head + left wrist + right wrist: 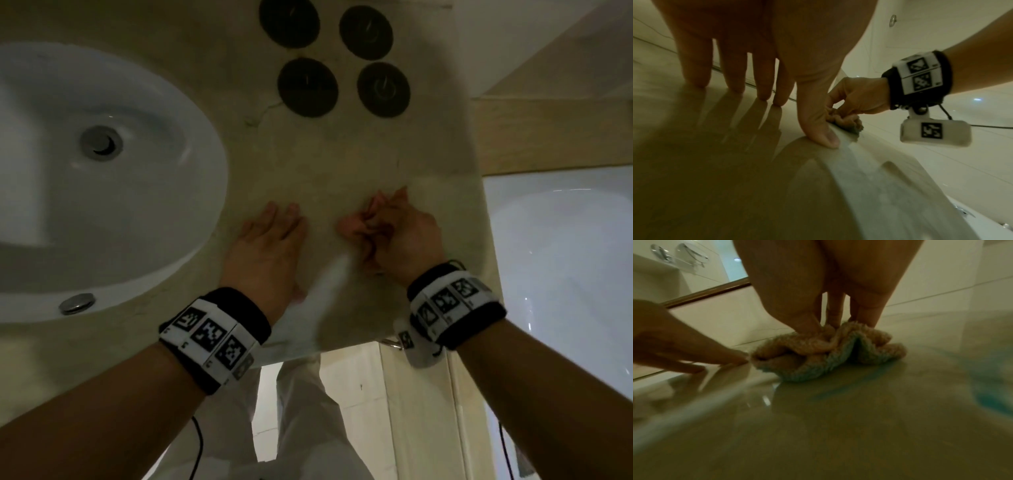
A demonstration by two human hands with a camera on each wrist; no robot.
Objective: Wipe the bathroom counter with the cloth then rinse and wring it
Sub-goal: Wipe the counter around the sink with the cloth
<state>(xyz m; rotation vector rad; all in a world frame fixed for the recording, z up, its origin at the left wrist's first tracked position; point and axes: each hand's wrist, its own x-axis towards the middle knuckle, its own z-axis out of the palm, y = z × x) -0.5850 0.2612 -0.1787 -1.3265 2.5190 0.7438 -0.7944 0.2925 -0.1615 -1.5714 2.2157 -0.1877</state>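
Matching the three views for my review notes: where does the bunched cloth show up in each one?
Head: the cloth is right of centre, bunched under the right hand on the counter.
Left wrist: right of centre, a small crumpled lump past the left thumb, gripped by the right hand.
Right wrist: centre, large, pinched from above by the fingers.
Shared landmark: the left hand, its fingertips resting on the counter beside the cloth in all three.

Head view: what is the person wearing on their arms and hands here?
Both forearms are bare, no sleeves or gloves. The left hand and right hand each sit ahead of a black wristband carrying white blocks printed with black square coded markers. In the left wrist view a white marker-tagged camera housing hangs under the right band, trailing a thin black cable.
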